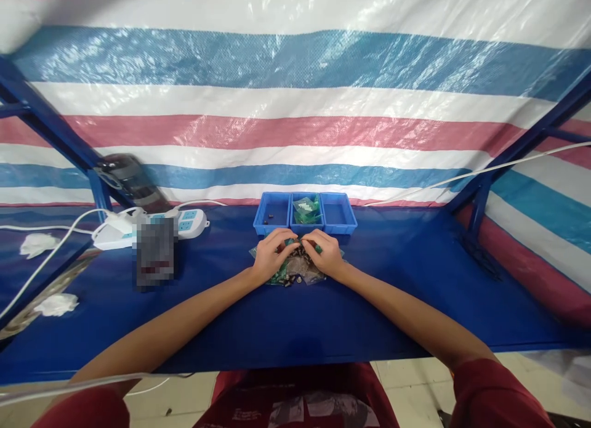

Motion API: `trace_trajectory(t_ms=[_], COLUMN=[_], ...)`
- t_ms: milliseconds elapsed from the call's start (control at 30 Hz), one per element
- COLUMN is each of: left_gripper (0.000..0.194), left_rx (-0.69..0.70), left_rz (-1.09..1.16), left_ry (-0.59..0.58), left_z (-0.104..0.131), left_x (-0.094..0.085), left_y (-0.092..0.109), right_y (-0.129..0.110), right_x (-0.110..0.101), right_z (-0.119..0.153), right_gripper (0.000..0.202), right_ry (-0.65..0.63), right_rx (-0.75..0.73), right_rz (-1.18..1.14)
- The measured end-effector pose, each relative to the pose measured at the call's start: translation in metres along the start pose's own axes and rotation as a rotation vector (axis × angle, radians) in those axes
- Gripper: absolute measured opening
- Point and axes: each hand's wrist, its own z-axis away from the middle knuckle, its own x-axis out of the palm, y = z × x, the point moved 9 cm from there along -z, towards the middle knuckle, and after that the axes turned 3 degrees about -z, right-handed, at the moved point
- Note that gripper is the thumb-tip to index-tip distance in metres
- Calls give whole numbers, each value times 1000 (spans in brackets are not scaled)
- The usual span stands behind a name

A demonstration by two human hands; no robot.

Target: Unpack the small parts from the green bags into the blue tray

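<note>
My left hand point(271, 253) and my right hand point(325, 252) meet over a small heap of green plastic bags and dark little parts point(295, 271) on the blue table cover point(286, 320). The fingers of both hands pinch at something small between them; what it is stays too tiny to tell. Just behind the hands stand three joined blue bins point(305, 214): the left one holds a few dark parts, the middle one holds green bags, the right one looks bare.
A white power strip point(184, 222) with cables lies at the left, beside a dark bottle point(133, 178) and a blurred-out object point(156, 255). White crumpled pieces point(58, 303) lie at the far left. A striped tarpaulin point(295, 108) and blue frame bars point(512, 154) close the back.
</note>
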Motion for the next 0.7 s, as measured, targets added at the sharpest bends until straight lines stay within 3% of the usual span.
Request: trace_trajectory(t_ms=[700], left_gripper=[15], left_rx=[12], left_rz=[6], left_ry=[-17], left_z=[-4], left_x=[1], left_y=[6], right_y=[0], right_x=[-1], right_z=[-2], right_gripper=[15], right_ry=[-11], right_rx=[3], right_rz=[-2])
